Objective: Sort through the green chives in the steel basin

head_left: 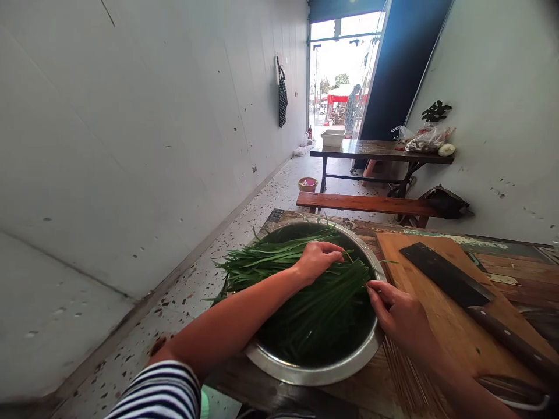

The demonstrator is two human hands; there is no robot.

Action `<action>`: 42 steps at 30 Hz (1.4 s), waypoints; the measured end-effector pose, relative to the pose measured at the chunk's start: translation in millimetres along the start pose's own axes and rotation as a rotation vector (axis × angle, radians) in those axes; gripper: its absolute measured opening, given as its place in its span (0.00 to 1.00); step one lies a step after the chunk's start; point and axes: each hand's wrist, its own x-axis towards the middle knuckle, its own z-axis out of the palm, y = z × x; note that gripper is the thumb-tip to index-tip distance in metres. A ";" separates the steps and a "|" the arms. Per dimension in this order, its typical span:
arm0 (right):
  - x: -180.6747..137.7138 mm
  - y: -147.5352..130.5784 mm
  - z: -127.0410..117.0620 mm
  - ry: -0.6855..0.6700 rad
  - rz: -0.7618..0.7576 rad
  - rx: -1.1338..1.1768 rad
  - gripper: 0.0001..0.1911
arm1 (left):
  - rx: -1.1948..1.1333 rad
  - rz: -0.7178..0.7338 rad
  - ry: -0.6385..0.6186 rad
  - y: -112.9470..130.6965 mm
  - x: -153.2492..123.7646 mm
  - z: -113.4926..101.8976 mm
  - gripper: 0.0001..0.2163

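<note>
A wide metal basin (321, 372) stands on the wooden table, filled with long green garlic chives (257, 262). Many of the leaves hang over its left rim. My left hand (318, 261) is over the basin, its thumb and fingers pinched on a thin chive strand near the right end of the heap. Just inside the right rim, my right hand (395, 305) is closed, with fingertips pinching the ends of some chives. A small pale, thin piece shows at those fingertips; what it is I cannot tell.
Right of the basin, a cleaver (449, 273) lies on a wooden cutting board (437, 326). Thin wooden sticks (408, 378) lie beside the basin. Beyond are a red-brown bench (367, 202) and a dark table (362, 150) with a white tub (333, 138) and plastic bags (423, 139). A person (351, 107) stands outside.
</note>
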 end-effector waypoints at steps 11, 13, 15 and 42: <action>1.3 3.0 1.3 0.007 -0.009 0.033 0.15 | -0.004 -0.029 0.025 3.6 -2.7 1.1 0.11; 1.6 3.0 1.4 0.006 -0.011 0.034 0.15 | 0.001 -0.032 0.023 3.5 -2.1 1.1 0.11; 2.0 2.9 1.3 0.003 -0.008 0.034 0.16 | 0.008 -0.031 0.019 2.6 -1.2 0.9 0.11; 7.3 -4.3 -4.9 0.008 -0.108 -0.122 0.08 | 1.283 0.435 -0.141 2.9 6.0 -23.6 0.09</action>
